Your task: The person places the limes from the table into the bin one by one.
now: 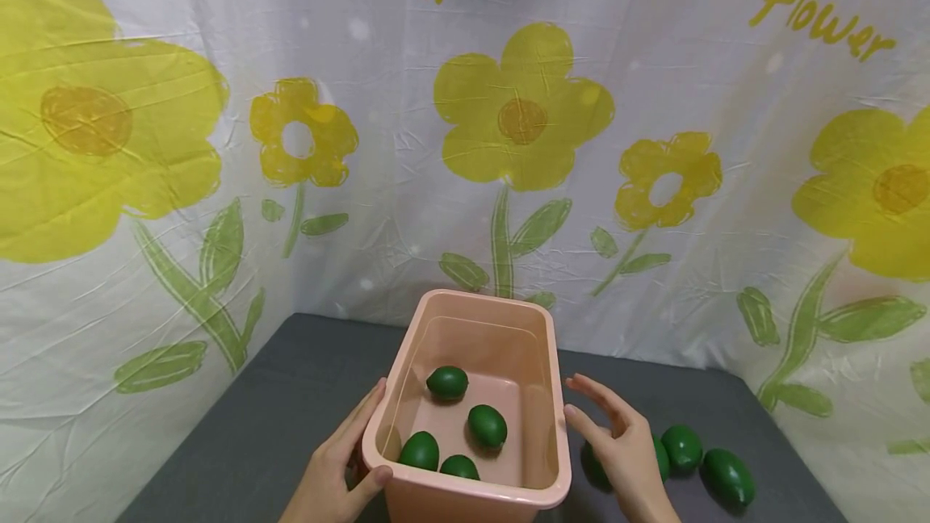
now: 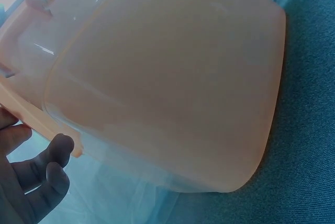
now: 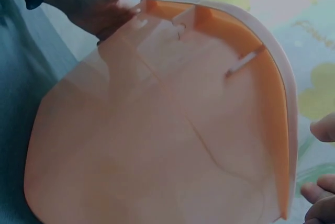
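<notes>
Pink plastic rectangular bin (image 1: 479, 343): your left hand (image 1: 336, 462) pinches its near-left corner; your right hand (image 1: 619, 450), fingers loosely parted, is empty; only head view shows four green oval fruits (image 1: 487, 426) inside.

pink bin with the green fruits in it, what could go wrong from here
The pink bin could twist or tip if moved now: the left hand holds its rim, but the right hand seems just off the other side. The loose fruits inside might roll about if it tilts. The right hand could also knock the fruits on the table beside it.
</notes>
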`<action>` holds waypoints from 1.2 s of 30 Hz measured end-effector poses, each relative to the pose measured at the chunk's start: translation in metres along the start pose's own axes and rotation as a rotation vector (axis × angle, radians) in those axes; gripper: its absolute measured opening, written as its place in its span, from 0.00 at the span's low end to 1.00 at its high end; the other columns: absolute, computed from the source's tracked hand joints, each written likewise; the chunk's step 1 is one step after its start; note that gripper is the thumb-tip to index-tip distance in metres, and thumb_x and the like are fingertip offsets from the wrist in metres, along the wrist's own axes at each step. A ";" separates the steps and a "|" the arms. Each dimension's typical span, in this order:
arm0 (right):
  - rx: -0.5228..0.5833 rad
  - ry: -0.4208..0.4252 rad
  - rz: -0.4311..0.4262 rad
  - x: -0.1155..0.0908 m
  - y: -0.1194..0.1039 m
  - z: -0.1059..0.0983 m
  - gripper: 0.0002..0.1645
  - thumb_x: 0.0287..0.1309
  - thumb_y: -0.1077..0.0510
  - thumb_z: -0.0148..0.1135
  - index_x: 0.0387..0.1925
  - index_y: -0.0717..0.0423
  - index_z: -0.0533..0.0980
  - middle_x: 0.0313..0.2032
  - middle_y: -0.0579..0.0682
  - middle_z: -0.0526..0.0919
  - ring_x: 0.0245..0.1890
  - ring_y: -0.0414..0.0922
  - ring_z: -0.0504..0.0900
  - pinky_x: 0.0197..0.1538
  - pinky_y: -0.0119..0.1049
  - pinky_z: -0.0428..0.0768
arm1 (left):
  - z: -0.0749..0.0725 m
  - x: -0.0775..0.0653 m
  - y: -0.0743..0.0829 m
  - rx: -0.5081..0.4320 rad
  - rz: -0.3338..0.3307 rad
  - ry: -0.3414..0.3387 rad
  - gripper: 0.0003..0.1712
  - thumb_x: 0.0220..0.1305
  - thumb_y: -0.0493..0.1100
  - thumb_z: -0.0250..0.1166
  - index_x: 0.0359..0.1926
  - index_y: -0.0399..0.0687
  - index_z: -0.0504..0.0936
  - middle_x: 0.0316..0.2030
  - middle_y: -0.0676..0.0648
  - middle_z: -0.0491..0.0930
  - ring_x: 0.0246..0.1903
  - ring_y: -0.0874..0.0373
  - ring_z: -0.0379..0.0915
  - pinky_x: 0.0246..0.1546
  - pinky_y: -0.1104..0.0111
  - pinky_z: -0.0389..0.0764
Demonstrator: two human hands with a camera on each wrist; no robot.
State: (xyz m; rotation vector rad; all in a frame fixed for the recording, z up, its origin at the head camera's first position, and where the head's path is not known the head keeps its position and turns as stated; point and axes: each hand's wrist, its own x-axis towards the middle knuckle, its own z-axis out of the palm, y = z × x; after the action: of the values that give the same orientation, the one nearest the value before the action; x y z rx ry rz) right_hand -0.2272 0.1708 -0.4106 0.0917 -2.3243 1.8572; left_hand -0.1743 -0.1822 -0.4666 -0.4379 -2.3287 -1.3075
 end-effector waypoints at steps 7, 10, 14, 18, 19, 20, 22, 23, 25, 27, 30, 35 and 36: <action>-0.035 0.022 0.032 0.000 0.009 -0.010 0.35 0.66 0.50 0.75 0.71 0.53 0.76 0.67 0.54 0.81 0.51 0.32 0.86 0.50 0.27 0.81 | 0.000 0.001 0.003 -0.025 -0.058 -0.012 0.46 0.70 0.49 0.69 0.84 0.58 0.59 0.80 0.43 0.62 0.69 0.35 0.70 0.43 0.69 0.86; -0.053 0.029 0.061 0.000 0.011 -0.014 0.36 0.64 0.48 0.76 0.71 0.52 0.77 0.68 0.54 0.81 0.47 0.33 0.88 0.50 0.27 0.82 | 0.000 0.001 0.004 0.001 -0.038 -0.005 0.47 0.70 0.48 0.69 0.84 0.55 0.60 0.80 0.44 0.63 0.69 0.35 0.70 0.48 0.67 0.86; -0.085 0.028 0.089 -0.001 0.016 -0.021 0.38 0.63 0.46 0.77 0.71 0.51 0.77 0.68 0.54 0.80 0.31 0.43 0.90 0.45 0.30 0.84 | -0.001 0.001 0.003 0.026 -0.021 -0.001 0.47 0.70 0.48 0.70 0.84 0.61 0.59 0.80 0.46 0.64 0.70 0.35 0.69 0.52 0.64 0.86; -0.160 0.017 0.084 -0.002 0.023 -0.026 0.38 0.61 0.45 0.78 0.70 0.51 0.78 0.68 0.56 0.81 0.17 0.46 0.81 0.35 0.34 0.83 | -0.001 0.001 0.003 0.023 -0.027 -0.005 0.47 0.70 0.48 0.70 0.84 0.59 0.59 0.80 0.46 0.63 0.70 0.35 0.69 0.52 0.63 0.86; -0.180 0.015 0.084 -0.003 0.025 -0.027 0.38 0.60 0.45 0.79 0.69 0.51 0.78 0.68 0.56 0.81 0.15 0.45 0.76 0.32 0.34 0.82 | -0.001 0.001 0.003 0.025 -0.024 -0.003 0.47 0.70 0.48 0.70 0.84 0.59 0.59 0.80 0.46 0.64 0.70 0.36 0.69 0.52 0.63 0.86; -0.195 0.014 0.084 -0.003 0.027 -0.029 0.38 0.60 0.46 0.79 0.69 0.52 0.78 0.67 0.56 0.81 0.13 0.42 0.73 0.29 0.33 0.80 | -0.001 0.001 0.003 0.028 -0.021 -0.001 0.47 0.70 0.48 0.70 0.84 0.59 0.59 0.80 0.47 0.64 0.70 0.36 0.69 0.52 0.63 0.86; -0.237 0.016 0.089 -0.004 0.032 -0.031 0.40 0.59 0.45 0.80 0.69 0.53 0.78 0.67 0.56 0.82 0.11 0.39 0.66 0.24 0.33 0.74 | 0.000 0.001 0.002 0.040 -0.006 0.006 0.47 0.69 0.47 0.70 0.84 0.60 0.60 0.80 0.48 0.64 0.70 0.38 0.70 0.53 0.63 0.85; -0.256 0.018 0.100 -0.004 0.034 -0.033 0.40 0.58 0.45 0.80 0.69 0.52 0.78 0.67 0.56 0.82 0.11 0.38 0.61 0.22 0.32 0.72 | 0.000 0.001 0.002 0.044 0.002 0.010 0.48 0.69 0.47 0.70 0.84 0.61 0.59 0.80 0.48 0.64 0.70 0.40 0.70 0.53 0.63 0.85; -0.300 0.028 0.120 -0.004 0.037 -0.036 0.43 0.57 0.43 0.81 0.70 0.53 0.78 0.67 0.56 0.82 0.11 0.36 0.57 0.20 0.32 0.68 | 0.000 0.001 0.001 0.054 0.017 0.016 0.48 0.68 0.47 0.71 0.84 0.63 0.60 0.79 0.49 0.65 0.71 0.44 0.70 0.54 0.63 0.85; -0.354 0.029 0.142 -0.004 0.041 -0.039 0.45 0.55 0.40 0.81 0.70 0.52 0.78 0.67 0.56 0.82 0.12 0.37 0.55 0.20 0.32 0.67 | 0.000 0.001 0.000 0.061 0.028 0.020 0.48 0.67 0.47 0.71 0.84 0.62 0.60 0.79 0.49 0.65 0.71 0.46 0.69 0.55 0.63 0.84; -0.450 0.022 0.143 -0.003 0.047 -0.044 0.46 0.52 0.37 0.82 0.69 0.53 0.79 0.66 0.56 0.83 0.20 0.40 0.71 0.24 0.32 0.74 | 0.000 0.001 0.000 0.058 0.017 0.018 0.48 0.68 0.48 0.71 0.84 0.63 0.60 0.79 0.49 0.65 0.71 0.45 0.69 0.54 0.64 0.85; -0.601 0.011 0.090 -0.002 0.058 -0.051 0.47 0.51 0.37 0.83 0.67 0.56 0.80 0.62 0.58 0.85 0.60 0.61 0.83 0.40 0.42 0.87 | 0.000 0.001 0.001 0.050 0.002 0.010 0.48 0.69 0.48 0.71 0.84 0.63 0.59 0.80 0.49 0.64 0.71 0.42 0.69 0.54 0.65 0.84; -0.625 0.009 0.079 -0.001 0.060 -0.051 0.47 0.50 0.37 0.83 0.66 0.57 0.80 0.62 0.59 0.85 0.59 0.62 0.83 0.41 0.43 0.88 | 0.000 0.001 0.001 0.045 0.000 0.010 0.48 0.69 0.47 0.71 0.84 0.63 0.59 0.80 0.49 0.63 0.72 0.43 0.68 0.53 0.65 0.84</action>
State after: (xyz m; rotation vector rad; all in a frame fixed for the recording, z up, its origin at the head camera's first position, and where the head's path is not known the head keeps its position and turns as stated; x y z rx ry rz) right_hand -0.2303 0.2342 -0.4576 -0.0885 -2.8085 1.0715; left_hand -0.1744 -0.1822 -0.4657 -0.4165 -2.3452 -1.2513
